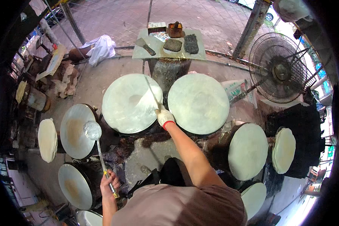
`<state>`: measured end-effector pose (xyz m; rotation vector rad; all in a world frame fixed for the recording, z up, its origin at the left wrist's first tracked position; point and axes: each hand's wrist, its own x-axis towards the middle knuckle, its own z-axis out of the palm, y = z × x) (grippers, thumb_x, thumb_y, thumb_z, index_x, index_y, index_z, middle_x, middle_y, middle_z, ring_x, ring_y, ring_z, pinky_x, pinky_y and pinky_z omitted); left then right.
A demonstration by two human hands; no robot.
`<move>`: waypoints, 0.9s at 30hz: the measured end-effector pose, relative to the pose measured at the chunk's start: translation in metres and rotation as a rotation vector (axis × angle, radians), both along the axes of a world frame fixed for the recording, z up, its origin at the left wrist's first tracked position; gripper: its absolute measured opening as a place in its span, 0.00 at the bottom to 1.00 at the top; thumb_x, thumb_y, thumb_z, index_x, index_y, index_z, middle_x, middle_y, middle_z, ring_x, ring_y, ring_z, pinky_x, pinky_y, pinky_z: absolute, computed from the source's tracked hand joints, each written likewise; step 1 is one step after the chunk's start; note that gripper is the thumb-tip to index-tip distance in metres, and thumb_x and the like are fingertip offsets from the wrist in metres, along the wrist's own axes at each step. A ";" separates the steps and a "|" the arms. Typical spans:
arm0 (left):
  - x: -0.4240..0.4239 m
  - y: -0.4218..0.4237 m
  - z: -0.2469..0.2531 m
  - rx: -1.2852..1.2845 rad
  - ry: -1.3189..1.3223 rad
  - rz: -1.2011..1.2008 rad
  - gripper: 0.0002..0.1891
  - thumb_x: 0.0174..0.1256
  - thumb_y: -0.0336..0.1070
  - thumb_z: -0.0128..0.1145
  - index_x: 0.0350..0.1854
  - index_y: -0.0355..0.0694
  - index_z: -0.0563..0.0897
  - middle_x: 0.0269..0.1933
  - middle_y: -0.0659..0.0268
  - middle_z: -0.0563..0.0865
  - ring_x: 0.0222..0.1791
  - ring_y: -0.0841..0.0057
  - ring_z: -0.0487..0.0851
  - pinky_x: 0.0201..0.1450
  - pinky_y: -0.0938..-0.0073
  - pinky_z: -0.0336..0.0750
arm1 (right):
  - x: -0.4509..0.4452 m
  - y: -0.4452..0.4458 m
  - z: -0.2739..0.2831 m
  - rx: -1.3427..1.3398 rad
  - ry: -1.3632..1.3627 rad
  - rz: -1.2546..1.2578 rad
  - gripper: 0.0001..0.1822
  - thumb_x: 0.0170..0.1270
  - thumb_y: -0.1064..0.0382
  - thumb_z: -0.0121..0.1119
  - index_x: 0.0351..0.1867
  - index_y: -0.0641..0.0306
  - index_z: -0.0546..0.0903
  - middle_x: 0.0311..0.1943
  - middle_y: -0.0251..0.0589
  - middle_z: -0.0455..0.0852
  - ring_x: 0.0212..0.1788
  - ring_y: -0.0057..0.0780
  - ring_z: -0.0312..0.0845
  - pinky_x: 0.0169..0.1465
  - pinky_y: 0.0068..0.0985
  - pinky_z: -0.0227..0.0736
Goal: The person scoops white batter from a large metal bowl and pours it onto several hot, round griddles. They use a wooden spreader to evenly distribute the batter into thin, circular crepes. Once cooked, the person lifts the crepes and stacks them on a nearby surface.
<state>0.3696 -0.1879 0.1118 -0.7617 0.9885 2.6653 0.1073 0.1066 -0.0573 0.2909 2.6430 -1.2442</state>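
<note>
My right hand (pixel 164 115), in a white knit glove with a red cuff, is closed on the handle of a long thin spreader (pixel 151 89). Its blade lies across the right side of the front left round griddle (pixel 121 104), which is coated with pale batter. Just right of that hand is a second round griddle (pixel 198 103), covered by a pale thin sheet. My bare left hand (pixel 110 183) grips a long-handled metal ladle (pixel 101 155). The ladle's batter-smeared bowl overlaps the edge of a left griddle (pixel 73 131) with a brownish centre.
More round griddles stand at lower left (pixel 75 186) and right (pixel 248 151). Stacks of pale flatbreads lie at far left (pixel 47 140) and far right (pixel 284 151). Ahead, a small board (pixel 158 55) bears a scraper and dark pads. A large fan (pixel 279 68) stands front right, near a wire fence.
</note>
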 end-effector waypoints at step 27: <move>-0.034 -0.003 -0.043 0.151 -0.232 -0.152 0.04 0.66 0.33 0.49 0.39 0.41 0.74 0.24 0.66 0.71 0.14 0.80 0.64 0.12 0.82 0.56 | 0.004 -0.008 -0.007 -0.348 0.153 -0.228 0.19 0.64 0.57 0.48 0.52 0.64 0.77 0.48 0.53 0.81 0.53 0.43 0.76 0.57 0.30 0.67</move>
